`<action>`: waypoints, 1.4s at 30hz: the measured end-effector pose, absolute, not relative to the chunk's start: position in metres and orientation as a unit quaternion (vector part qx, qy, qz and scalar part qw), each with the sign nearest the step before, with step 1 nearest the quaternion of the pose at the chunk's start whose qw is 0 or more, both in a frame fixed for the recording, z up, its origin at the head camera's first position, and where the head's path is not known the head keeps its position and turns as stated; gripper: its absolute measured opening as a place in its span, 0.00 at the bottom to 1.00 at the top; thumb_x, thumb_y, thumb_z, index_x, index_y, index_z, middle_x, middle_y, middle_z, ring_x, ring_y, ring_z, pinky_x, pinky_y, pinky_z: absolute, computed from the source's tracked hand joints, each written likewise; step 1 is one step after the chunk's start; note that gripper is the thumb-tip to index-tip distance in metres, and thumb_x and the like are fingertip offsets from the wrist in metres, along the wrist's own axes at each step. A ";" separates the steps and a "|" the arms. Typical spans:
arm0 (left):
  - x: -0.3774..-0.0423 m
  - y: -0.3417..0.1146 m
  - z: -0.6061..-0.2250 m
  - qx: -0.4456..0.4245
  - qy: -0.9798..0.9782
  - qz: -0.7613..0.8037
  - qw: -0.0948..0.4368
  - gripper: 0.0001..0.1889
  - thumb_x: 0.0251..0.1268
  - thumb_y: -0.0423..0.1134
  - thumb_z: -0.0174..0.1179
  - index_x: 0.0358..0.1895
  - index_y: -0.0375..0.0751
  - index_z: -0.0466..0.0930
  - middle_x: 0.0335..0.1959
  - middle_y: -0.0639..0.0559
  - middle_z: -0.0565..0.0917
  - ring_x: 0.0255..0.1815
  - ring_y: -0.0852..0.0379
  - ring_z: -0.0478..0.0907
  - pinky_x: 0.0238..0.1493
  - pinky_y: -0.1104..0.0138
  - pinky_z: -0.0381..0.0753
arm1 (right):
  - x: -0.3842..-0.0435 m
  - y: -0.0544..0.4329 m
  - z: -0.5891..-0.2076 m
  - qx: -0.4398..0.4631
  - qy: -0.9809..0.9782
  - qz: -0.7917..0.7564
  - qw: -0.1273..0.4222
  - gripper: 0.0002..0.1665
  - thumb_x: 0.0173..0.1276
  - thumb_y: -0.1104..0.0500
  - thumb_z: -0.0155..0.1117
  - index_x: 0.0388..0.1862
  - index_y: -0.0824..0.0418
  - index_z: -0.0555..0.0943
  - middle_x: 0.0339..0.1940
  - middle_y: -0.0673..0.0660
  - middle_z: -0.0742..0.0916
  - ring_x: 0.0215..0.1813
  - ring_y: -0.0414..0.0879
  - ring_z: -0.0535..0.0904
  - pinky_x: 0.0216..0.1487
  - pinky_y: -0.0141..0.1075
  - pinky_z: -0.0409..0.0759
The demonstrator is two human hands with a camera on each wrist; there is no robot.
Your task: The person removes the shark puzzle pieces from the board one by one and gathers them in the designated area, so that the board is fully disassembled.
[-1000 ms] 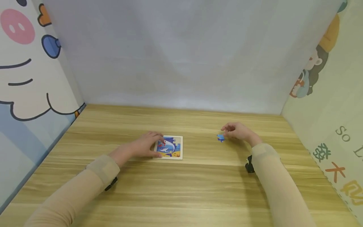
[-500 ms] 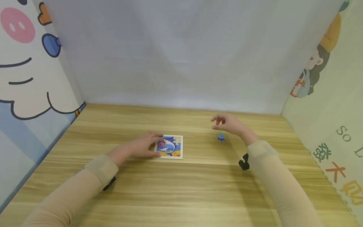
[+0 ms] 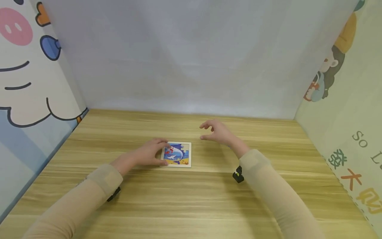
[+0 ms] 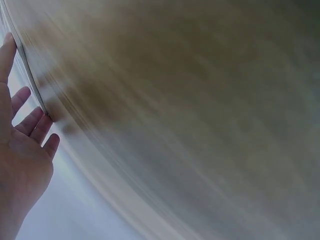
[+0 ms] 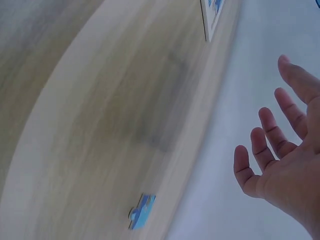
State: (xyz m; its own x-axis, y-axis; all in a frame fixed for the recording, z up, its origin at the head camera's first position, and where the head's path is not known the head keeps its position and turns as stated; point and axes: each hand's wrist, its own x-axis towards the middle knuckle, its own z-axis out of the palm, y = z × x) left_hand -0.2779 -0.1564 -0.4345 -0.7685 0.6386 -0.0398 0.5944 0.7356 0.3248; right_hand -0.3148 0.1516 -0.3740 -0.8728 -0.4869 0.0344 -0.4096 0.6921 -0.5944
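A small jigsaw puzzle board [image 3: 180, 155] with a white border lies flat on the table, showing a blue and white sea-animal picture. Bare, pale wood shows at its upper right corner. My left hand [image 3: 150, 153] rests over its left side, thumb at the near corner and fingertips towards the far one. To the right of the board, my right hand [image 3: 219, 132] hovers above the table with fingers spread and holds nothing. A blue puzzle piece [image 5: 143, 212] lies on the table in the right wrist view; in the head view my right arm covers that spot.
The wood-grain table [image 3: 179, 199] meets a pale grey cloth backdrop [image 3: 191, 59] at the back. Printed panels with cartoon figures stand left [image 3: 27, 66] and right [image 3: 343, 109]. A dark wrist device [image 3: 238, 175] sits under my right sleeve.
My right hand has lifted away from the blue puzzle piece and moved left towards the puzzle board, leaving the piece on the table. My left hand stays in place on the board.
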 end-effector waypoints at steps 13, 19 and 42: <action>-0.277 -0.158 -0.432 0.324 0.930 0.151 0.081 0.40 0.53 0.63 0.63 0.66 0.44 0.68 0.71 0.41 0.61 0.71 0.37 0.56 0.69 0.43 0.54 | -0.322 0.112 -0.399 -0.281 0.908 -0.299 0.080 0.25 0.59 0.55 0.71 0.55 0.60 0.79 0.56 0.58 0.80 0.60 0.53 0.71 0.60 0.45 0.71; -0.274 -0.157 -0.426 0.316 0.931 0.159 0.086 0.38 0.53 0.61 0.65 0.65 0.44 0.69 0.71 0.42 0.61 0.71 0.38 0.55 0.69 0.42 0.52 | -0.325 0.098 -0.408 -0.292 0.910 -0.273 0.108 0.22 0.59 0.53 0.70 0.52 0.57 0.81 0.56 0.56 0.81 0.60 0.51 0.72 0.62 0.45 0.70; -0.274 -0.155 -0.424 0.319 0.930 0.159 0.089 0.38 0.53 0.62 0.64 0.65 0.44 0.70 0.71 0.41 0.62 0.71 0.38 0.56 0.68 0.42 0.54 | -0.326 0.080 -0.422 -0.254 0.920 -0.257 0.152 0.10 0.57 0.52 0.71 0.32 0.55 0.82 0.42 0.52 0.80 0.47 0.45 0.71 0.57 0.42 0.70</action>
State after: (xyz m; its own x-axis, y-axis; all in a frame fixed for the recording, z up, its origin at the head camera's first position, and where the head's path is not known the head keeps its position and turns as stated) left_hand -0.2743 -0.1553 -0.4242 -0.7808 0.6216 -0.0636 0.5653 0.7461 0.3518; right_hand -0.3260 0.0798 -0.4218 -0.8246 -0.5456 -0.1497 -0.3888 0.7387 -0.5505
